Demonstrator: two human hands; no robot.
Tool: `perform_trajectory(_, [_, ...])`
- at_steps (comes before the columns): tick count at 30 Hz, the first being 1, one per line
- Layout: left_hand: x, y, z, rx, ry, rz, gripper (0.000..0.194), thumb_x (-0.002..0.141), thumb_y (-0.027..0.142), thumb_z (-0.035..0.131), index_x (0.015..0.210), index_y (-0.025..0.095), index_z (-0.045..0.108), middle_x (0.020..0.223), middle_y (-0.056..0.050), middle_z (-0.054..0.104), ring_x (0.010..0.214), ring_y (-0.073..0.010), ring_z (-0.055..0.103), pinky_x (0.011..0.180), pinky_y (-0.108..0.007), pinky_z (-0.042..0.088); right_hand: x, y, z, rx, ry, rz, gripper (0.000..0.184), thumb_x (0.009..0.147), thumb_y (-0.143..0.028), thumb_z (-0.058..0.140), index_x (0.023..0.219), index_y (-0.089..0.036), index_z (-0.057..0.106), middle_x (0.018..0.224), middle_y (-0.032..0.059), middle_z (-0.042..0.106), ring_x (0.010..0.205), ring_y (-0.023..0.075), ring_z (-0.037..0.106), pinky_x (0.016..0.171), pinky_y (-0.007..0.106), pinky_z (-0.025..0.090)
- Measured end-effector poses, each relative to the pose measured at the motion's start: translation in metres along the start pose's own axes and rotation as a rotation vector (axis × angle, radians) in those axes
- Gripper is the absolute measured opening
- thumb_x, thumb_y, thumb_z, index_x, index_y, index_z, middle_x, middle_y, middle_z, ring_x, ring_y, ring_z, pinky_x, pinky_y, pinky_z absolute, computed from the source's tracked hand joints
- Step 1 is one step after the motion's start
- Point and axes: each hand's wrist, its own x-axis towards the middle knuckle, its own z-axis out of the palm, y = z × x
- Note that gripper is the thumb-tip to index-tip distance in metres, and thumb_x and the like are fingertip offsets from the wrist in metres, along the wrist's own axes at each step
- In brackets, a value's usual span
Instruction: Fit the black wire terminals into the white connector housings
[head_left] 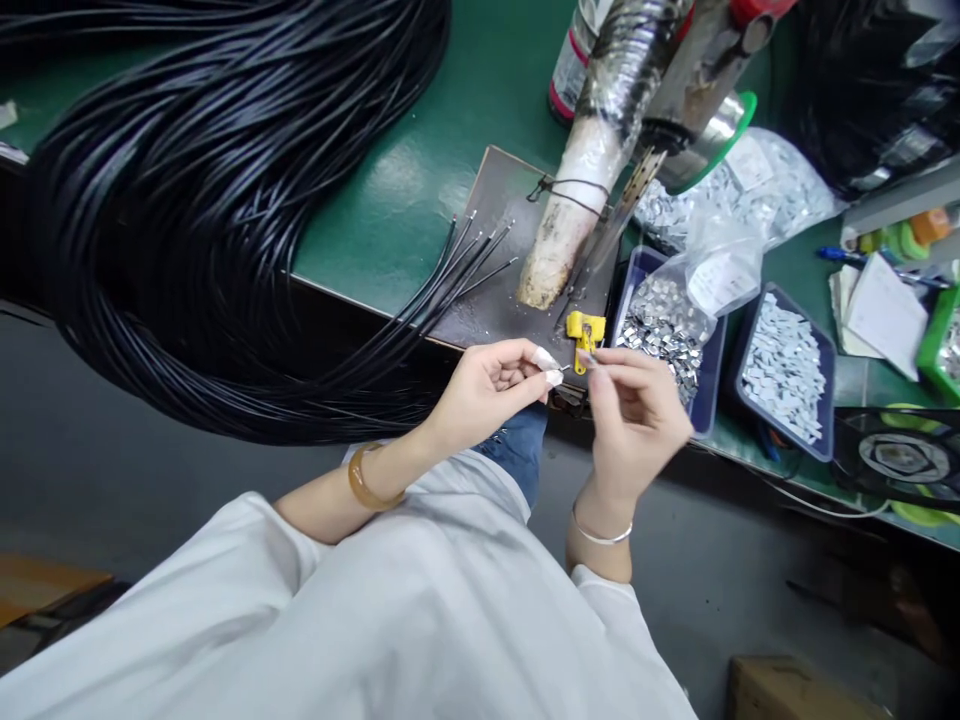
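Observation:
My left hand (499, 385), with white wrapping on its thumb and index fingertip, pinches a black cable; only its thin tip (565, 369) sticks out toward the right. Facing it, my right hand (637, 410) is closed in a pinch on a small grey piece (589, 358), too blurred to name exactly. A short gap separates the two sets of fingertips. Just beyond them, a yellow fixture (584, 338) sits at the front of a dark plate (491, 290) below a machine arm wrapped in white and clear film (574, 200).
A large coil of black cables (225, 150) covers the table's left side, several stripped ends (480, 250) resting on the plate. To the right stand a bin of metal clips (664, 325) and a bin of pale small pieces (784, 365). Plastic bags (750, 190) lie behind them.

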Motion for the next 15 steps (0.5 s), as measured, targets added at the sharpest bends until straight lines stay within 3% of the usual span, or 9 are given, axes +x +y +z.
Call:
perform_trajectory(4, [0.002,-0.002,-0.003,0.063,-0.017,0.059,0.016,0.074,0.026,0.080,0.077,0.014,0.071,0.069,0.000,0.067,0.062,-0.0085,0.060,0.063,-0.020,0.051,-0.004,0.012,0.008,0.089,-0.156,0.105,0.003,0.087,-0.024,0.069,0.085,-0.024,0.071,0.096,0.0026,0.072,0.089,0.0158,0.071,0.073,0.031,0.062])
perform_trajectory(11, [0.000,-0.002,-0.003,0.182,-0.021,0.139,0.013,0.078,0.026,0.077,0.078,0.014,0.073,0.076,-0.003,0.071,0.067,-0.0113,0.062,0.067,-0.022,0.052,-0.008,0.011,0.005,0.093,-0.136,0.113,0.003,0.087,-0.024,0.069,0.086,-0.025,0.071,0.098,0.0025,0.071,0.090,0.0158,0.071,0.075,0.032,0.063])
perform_trajectory(15, [-0.002,-0.007,-0.005,0.395,0.018,0.325,0.008,0.080,0.023,0.076,0.083,0.015,0.076,0.078,-0.004,0.072,0.058,-0.0086,0.052,0.056,-0.021,0.044,-0.009,0.018,0.009,0.206,-0.159,0.163,0.002,0.087,-0.025,0.067,0.086,-0.024,0.068,0.100,0.0033,0.070,0.093,0.0162,0.071,0.082,0.034,0.063])
